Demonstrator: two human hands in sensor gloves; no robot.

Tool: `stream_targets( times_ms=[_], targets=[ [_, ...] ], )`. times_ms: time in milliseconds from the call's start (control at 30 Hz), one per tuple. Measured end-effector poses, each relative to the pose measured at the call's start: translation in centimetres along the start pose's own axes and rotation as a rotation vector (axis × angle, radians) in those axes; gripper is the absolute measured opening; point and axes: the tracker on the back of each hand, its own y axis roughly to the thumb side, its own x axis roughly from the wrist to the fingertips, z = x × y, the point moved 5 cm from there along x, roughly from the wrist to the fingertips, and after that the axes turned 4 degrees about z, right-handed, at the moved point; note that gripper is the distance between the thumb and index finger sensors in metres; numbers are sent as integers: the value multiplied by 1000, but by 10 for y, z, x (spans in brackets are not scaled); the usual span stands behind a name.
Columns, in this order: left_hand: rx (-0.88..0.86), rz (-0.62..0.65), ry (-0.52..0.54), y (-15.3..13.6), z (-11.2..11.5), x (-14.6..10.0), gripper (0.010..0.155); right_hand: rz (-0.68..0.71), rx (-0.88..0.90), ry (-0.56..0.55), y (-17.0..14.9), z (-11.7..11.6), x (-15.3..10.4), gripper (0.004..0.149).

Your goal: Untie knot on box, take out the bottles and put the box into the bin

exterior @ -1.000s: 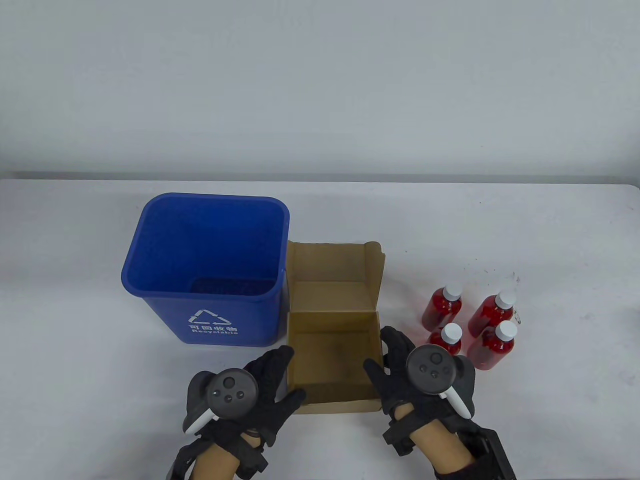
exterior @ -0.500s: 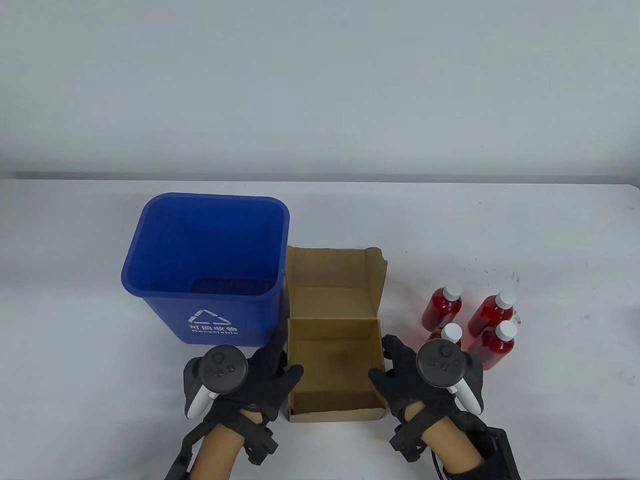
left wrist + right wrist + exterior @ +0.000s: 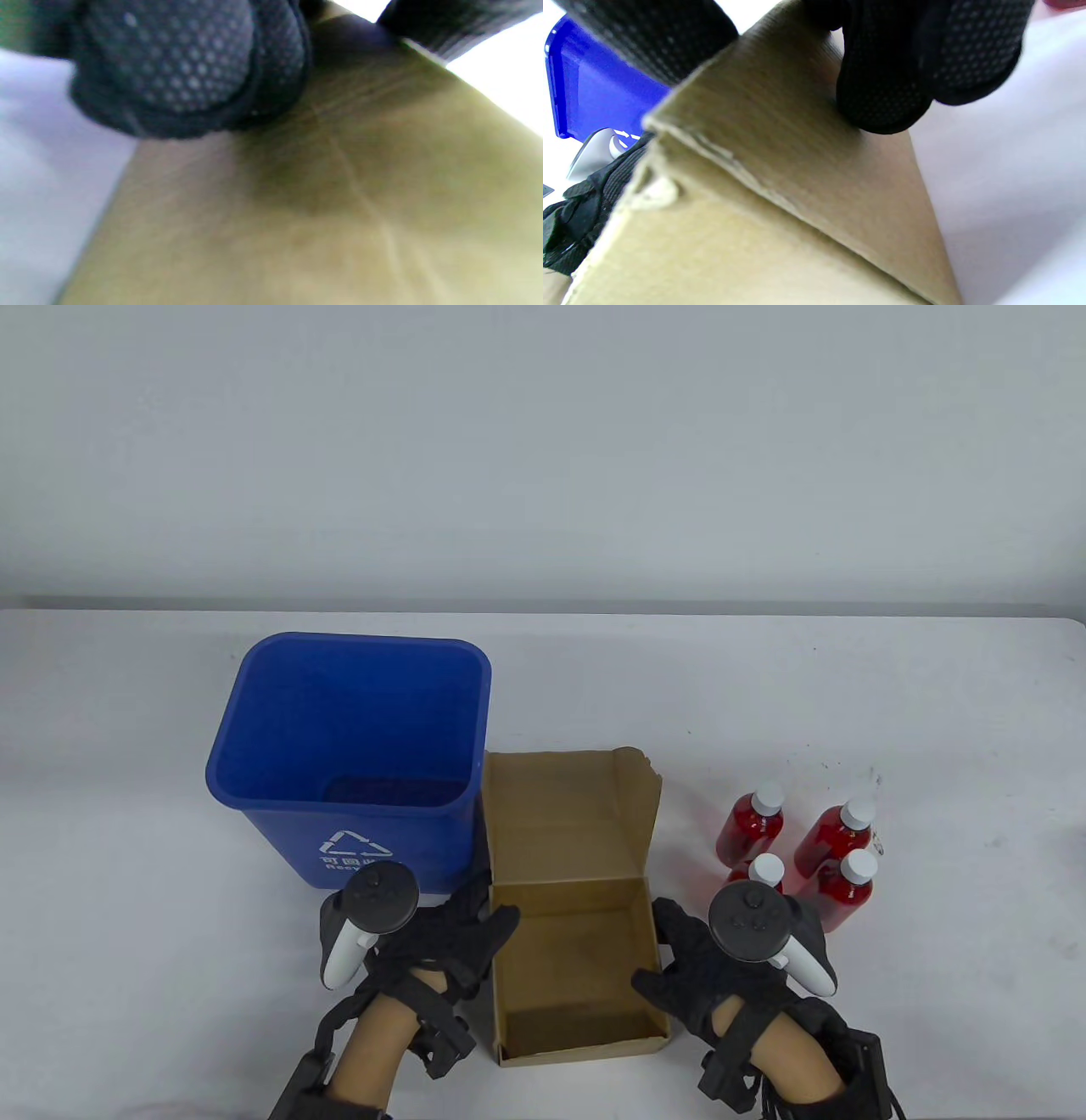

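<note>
Table view: right hand [image 3: 721, 976] tracker covered the lower part of the nearest-left of the four bottles [image 3: 766, 872]; only its cap and shoulder showed. Left hand [image 3: 441, 937] and its tracker hid part of the white print on the bin [image 3: 280, 831]. Both forearms were cut off by the bottom edge. Left fingers [image 3: 475, 903] lay against the box [image 3: 577, 950] wall; the contact itself was out of sight. Left wrist view: blurred, cardboard [image 3: 339, 203] and a glove pad [image 3: 182, 63] filled it, box edges cropped. Right wrist view: bin [image 3: 589, 93] mostly hidden behind box [image 3: 780, 140] and glove.
</note>
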Motion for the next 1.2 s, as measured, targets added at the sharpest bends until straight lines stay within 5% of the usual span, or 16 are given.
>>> stream_targets(
  times_ms=[67,167,267,467,767,967,1200],
  targets=[
    [26,-22,-27,1,2,4,74,-13,29,-7,-5,0,1,84],
    [83,-163,-260,-5,20,7,85,-26,39,12,-11,-3,2,84],
    [89,-207,-297,-2,23,12,79,-21,49,43,-14,-8,4,86],
    [258,-151,-28,21,9,5,58,-5,65,59,-12,-8,1,88],
    [519,76,155,83,-6,-22,57,62,133,31,-1,2,-7,90],
    [749,274,356,145,-13,-44,58,60,109,102,-2,-4,-8,95],
    [805,422,565,201,-23,-72,65,101,95,182,8,-16,-7,99]
  ],
)
